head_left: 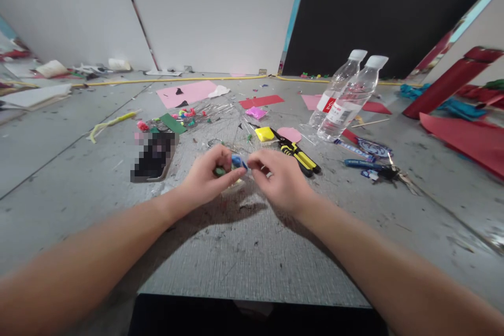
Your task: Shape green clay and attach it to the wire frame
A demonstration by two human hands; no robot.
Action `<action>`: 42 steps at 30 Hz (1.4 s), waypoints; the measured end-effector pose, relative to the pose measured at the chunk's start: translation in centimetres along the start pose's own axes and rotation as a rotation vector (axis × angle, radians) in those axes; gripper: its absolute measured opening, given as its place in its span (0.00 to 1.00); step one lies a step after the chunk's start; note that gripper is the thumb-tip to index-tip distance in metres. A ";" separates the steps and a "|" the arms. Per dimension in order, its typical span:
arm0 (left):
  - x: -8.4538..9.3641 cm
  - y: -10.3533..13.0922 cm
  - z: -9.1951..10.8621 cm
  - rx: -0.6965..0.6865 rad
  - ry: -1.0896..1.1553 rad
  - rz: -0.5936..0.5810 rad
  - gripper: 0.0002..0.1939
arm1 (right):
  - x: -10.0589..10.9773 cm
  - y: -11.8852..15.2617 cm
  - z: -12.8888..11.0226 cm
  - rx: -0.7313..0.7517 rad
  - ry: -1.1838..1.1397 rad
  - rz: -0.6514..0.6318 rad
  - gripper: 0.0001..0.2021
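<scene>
My left hand (210,174) is closed, with a small blue piece (238,161) between thumb and fingers. The blue piece looks like soft modelling clay, but its shape is mostly hidden. A bit of something green (219,171) shows under the left fingers. Opposite it, my right hand (280,176) has its fingers curled in a pinch at the right end of the blue piece. Both hands are just above the grey table. Past the right knuckles lie yellow-and-black pliers (301,157) and a yellow packet (264,134).
A phone (154,156) lies left of my hands. Two water bottles (352,97) stand at the right, near blue-handled pliers (366,165) and a red tumbler (452,83). Farther back are pink paper (187,93), a magenta packet (256,112) and a yellow pipe cleaner (112,123).
</scene>
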State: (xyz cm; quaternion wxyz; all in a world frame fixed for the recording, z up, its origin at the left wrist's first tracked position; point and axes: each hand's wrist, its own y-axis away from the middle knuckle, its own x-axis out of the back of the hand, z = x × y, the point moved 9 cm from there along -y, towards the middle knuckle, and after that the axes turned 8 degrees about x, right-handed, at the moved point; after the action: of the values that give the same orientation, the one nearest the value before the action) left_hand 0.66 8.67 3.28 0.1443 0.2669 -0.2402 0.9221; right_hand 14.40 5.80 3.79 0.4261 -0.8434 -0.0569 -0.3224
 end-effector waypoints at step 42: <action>-1.0 -0.6 -0.9 0.011 -0.396 -0.055 0.07 | 1.3 -0.5 7.4 -0.417 -0.510 0.062 0.07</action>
State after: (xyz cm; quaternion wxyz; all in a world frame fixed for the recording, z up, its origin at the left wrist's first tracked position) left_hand 1.33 9.50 2.33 0.1181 0.4503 -0.2516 0.8485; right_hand 18.90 11.43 1.69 0.2261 -0.9673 -0.0689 -0.0924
